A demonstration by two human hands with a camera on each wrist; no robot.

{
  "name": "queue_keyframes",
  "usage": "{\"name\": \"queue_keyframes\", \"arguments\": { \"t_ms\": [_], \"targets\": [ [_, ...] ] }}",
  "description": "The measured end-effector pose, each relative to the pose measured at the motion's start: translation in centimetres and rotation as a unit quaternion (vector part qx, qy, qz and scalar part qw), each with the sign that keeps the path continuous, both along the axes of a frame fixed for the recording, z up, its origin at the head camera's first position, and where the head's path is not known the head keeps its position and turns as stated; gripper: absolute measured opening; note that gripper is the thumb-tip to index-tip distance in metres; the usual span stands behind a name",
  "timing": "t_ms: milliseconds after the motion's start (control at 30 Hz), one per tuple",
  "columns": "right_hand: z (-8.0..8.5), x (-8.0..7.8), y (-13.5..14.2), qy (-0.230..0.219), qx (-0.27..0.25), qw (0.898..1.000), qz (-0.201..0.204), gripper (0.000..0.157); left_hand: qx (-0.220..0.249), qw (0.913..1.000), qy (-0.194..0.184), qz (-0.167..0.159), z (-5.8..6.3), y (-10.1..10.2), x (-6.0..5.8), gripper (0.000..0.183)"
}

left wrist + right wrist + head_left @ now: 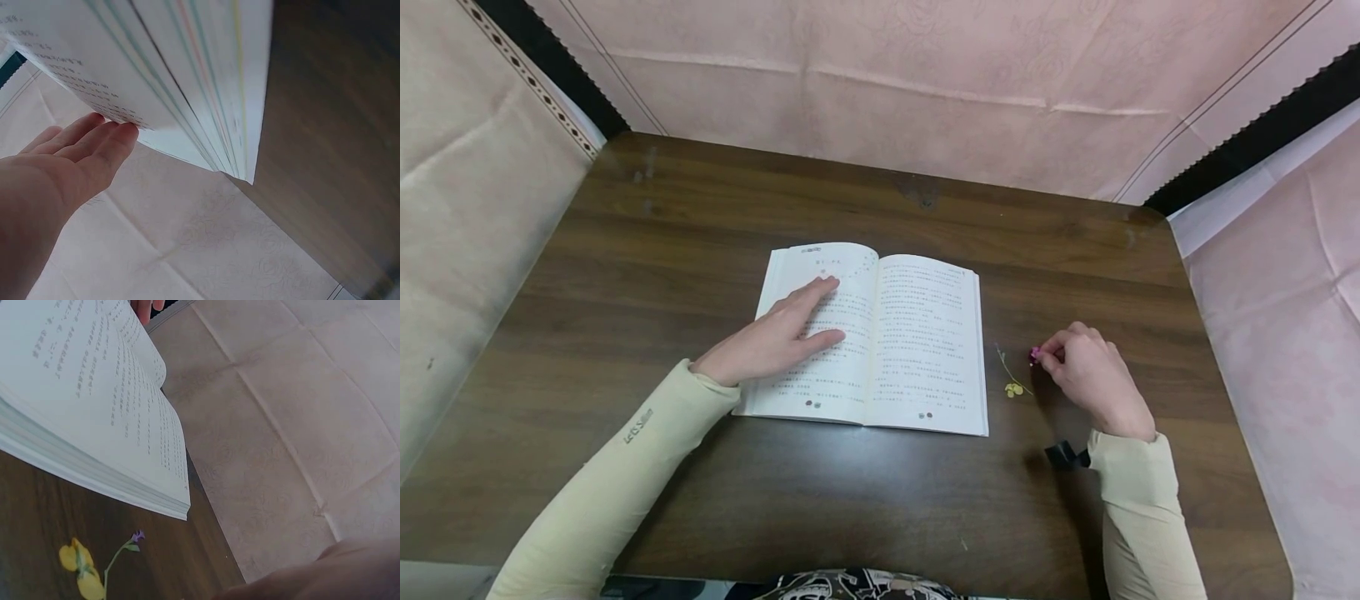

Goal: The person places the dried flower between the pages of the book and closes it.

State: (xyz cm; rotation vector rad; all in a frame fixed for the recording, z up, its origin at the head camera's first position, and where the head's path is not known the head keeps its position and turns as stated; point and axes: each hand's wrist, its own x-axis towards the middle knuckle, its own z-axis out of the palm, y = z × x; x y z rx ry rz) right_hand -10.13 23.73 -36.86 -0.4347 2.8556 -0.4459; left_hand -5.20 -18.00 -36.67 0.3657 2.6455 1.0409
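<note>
From above, the head view faces forward and down; nearer, tilted wrist views share its open white-paged paper book (pixel 880 343).

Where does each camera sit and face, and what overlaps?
Head: on the head, facing forward and down at the book; left hand, right hand, sleeves show.
Left wrist: on that wrist, facing page edges and pink cloth; left hand shows.
Right wrist: on that wrist, facing book and yellow flower; right hand, blurred, and left fingers show.
Head and right wrist share the yellow flower.

Dark lettering (pixel 638 426) is marking the pale-yellow fabric left sleeve (pixel 617 479), too blurred to read. Illegible printed lines are filling the open white-paged paper book (pixel 925 342).
</note>
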Motion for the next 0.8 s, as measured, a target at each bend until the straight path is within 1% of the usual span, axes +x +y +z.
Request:
{"name": "queue_keyframes", "arguments": {
  "t_ms": [200, 267, 400, 633, 800],
  "targets": [
    [0.1, 0.0, -0.7, 0.016, -0.011, 1.000, 0.008, 0.015, 0.003, 1.0000, -0.001, 0.002, 0.0, 0.0, 0.0, 0.080],
    [0.1, 0.0, -0.9, 0.031, -0.018, 0.999, 0.018, 0.014, 0.003, 1.0000, -0.001, 0.002, 0.0, 0.0, 0.0, 0.080],
    [0.2, 0.0, -1.6, 0.045, -0.031, 0.998, 0.033, 0.012, 0.003, 1.0000, 0.000, 0.003, 0.0, 0.0, 0.0, 0.079],
    [0.6, 0.0, -2.9, 0.022, -0.047, 0.998, 0.040, 0.011, 0.004, 1.0000, 0.000, 0.002, -0.1, -0.1, 0.0, 0.078],
    [0.7, 0.1, -3.6, 0.002, -0.064, 0.997, 0.036, 0.013, 0.002, 1.0000, 0.001, 0.000, -0.1, -0.1, 0.0, 0.078]
  ]
}}
